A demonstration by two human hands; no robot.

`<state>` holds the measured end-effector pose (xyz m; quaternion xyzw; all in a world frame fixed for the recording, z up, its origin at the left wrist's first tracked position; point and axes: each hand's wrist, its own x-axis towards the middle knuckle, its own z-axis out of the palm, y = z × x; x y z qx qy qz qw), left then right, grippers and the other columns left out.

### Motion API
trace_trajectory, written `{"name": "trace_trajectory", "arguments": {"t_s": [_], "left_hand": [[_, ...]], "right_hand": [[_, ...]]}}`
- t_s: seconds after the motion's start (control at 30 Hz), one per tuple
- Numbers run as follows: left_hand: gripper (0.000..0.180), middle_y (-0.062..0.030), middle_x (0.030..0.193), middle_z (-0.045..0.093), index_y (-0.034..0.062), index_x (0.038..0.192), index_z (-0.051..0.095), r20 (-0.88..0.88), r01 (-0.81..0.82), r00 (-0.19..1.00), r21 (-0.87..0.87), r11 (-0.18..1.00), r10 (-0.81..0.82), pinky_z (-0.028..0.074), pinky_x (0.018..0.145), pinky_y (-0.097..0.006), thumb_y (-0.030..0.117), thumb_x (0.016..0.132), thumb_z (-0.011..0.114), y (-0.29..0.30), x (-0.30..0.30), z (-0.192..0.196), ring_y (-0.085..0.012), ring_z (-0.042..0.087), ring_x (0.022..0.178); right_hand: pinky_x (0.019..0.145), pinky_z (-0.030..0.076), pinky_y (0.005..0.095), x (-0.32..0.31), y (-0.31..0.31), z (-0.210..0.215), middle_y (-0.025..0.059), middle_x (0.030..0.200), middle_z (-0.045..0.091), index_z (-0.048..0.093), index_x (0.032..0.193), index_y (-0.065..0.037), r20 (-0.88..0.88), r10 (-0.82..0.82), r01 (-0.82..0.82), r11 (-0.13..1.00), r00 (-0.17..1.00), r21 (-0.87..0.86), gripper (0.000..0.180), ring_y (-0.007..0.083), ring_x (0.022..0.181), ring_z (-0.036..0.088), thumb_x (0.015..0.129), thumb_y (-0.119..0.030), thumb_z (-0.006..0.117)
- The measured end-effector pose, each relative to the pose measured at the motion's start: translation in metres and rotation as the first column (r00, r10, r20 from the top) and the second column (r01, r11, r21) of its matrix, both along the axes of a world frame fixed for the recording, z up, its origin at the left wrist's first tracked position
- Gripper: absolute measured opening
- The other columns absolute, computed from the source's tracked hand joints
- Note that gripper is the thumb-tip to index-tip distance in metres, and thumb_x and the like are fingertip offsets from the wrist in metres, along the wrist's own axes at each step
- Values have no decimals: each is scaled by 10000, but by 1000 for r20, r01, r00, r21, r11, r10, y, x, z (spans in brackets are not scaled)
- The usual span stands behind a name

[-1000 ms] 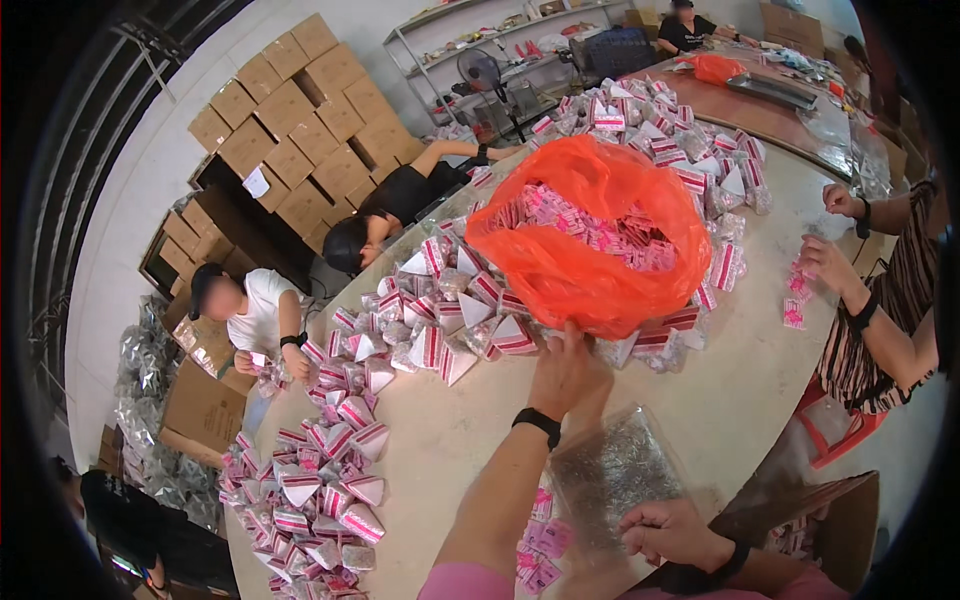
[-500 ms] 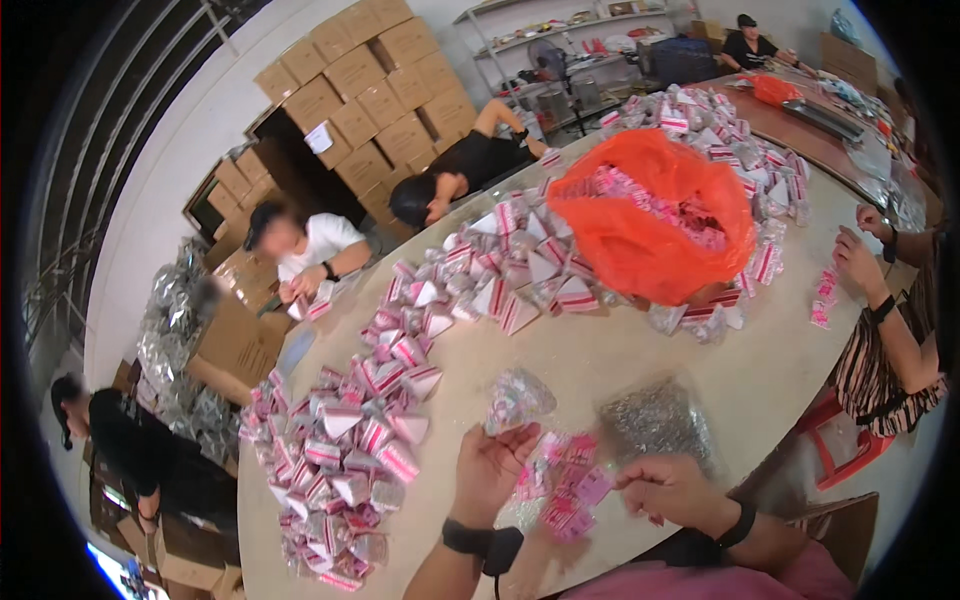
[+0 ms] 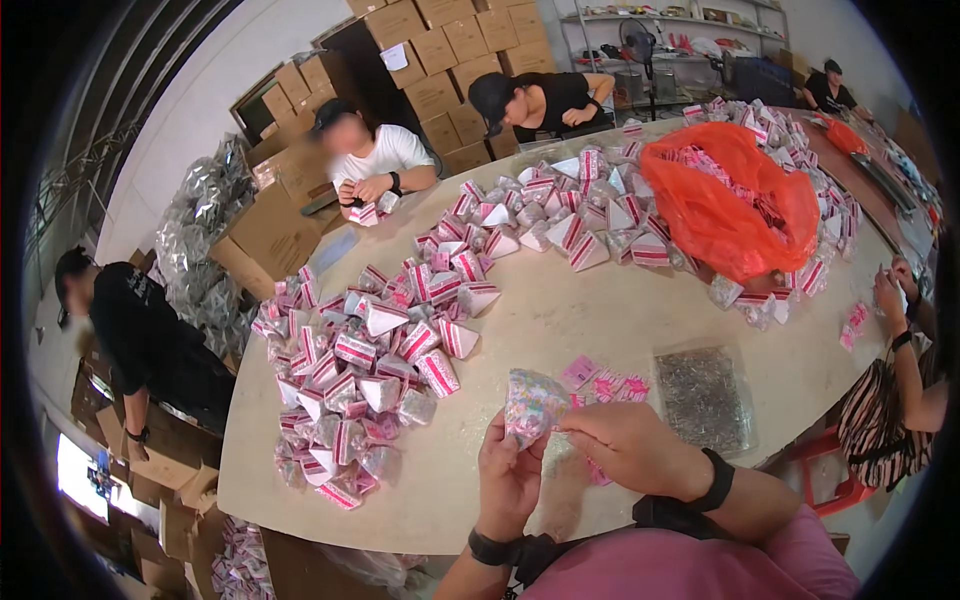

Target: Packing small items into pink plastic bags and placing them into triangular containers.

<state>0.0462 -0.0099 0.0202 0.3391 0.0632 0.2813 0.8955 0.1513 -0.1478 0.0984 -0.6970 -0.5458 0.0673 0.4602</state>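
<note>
My left hand (image 3: 508,478) and my right hand (image 3: 628,446) are raised together over the near edge of the table (image 3: 560,320), both pinching a small clear packet (image 3: 533,402) filled with speckled bits. Just beyond my hands lie several pink paper labels (image 3: 603,385). To their right rests a flat clear bag of small silvery pieces (image 3: 703,396). A black band sits on each of my wrists.
A big heap of pink-and-white triangular packets (image 3: 375,360) covers the table's left side and runs along its far side. An orange plastic bag (image 3: 735,205) full of labels lies at the far right. Several people sit around the table. Cardboard boxes (image 3: 440,50) are stacked behind.
One second ago my left hand reached out toward the orange bag. It has come back, and now both hands hold the clear packet close in front of me. The view has swung left.
</note>
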Motion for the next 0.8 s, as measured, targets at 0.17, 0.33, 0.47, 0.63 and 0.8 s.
{"name": "trace_trajectory", "arguments": {"t_s": [0.17, 0.33, 0.47, 0.63, 0.8], "left_hand": [[468, -115, 1206, 537, -6, 1255, 411, 4, -74, 997, 3, 997, 74, 455, 962, -339, 195, 872, 591, -1, -6, 1, -204, 545, 1099], [406, -134, 1148, 541, -28, 1167, 431, -46, -161, 986, 35, 986, 162, 458, 954, -335, 154, 847, 603, -3, -7, 0, -209, 551, 1079], [381, -156, 1121, 531, -41, 1133, 408, -77, -260, 959, 146, 955, 273, 448, 960, -346, 105, 834, 594, -7, -6, -1, -222, 553, 1057], [398, -166, 1115, 520, -42, 1151, 370, -132, -332, 920, 240, 912, 369, 443, 957, -358, 40, 826, 585, -14, -4, 6, -221, 552, 1040], [410, -163, 1110, 517, -40, 1152, 364, -127, -341, 914, 276, 899, 386, 449, 939, -344, -10, 813, 593, -15, -4, 3, -211, 550, 1030]], "right_hand": [[619, 468, 405, -7, 10, 0, 152, 805, 616, 606, 979, -36, 90, 5, -3, 1000, 996, -22, 152, 344, 737, 603, 843, -83, 554], [574, 410, 472, -9, 17, 0, 168, 740, 571, 522, 878, -28, 124, 5, -13, 998, 992, 62, 80, 385, 706, 562, 846, -94, 491], [564, 411, 463, -11, 19, -4, 163, 712, 565, 524, 837, -28, 133, -54, 41, 995, 990, 94, 62, 376, 685, 564, 829, -82, 496], [570, 454, 418, -7, 17, -3, 143, 748, 603, 610, 915, -30, 214, -68, 67, 998, 975, 11, 121, 327, 674, 593, 813, -63, 552], [570, 454, 418, -5, 16, -6, 141, 738, 602, 608, 907, -28, 227, -75, 71, 997, 971, 26, 117, 328, 664, 590, 817, -71, 546]]}}
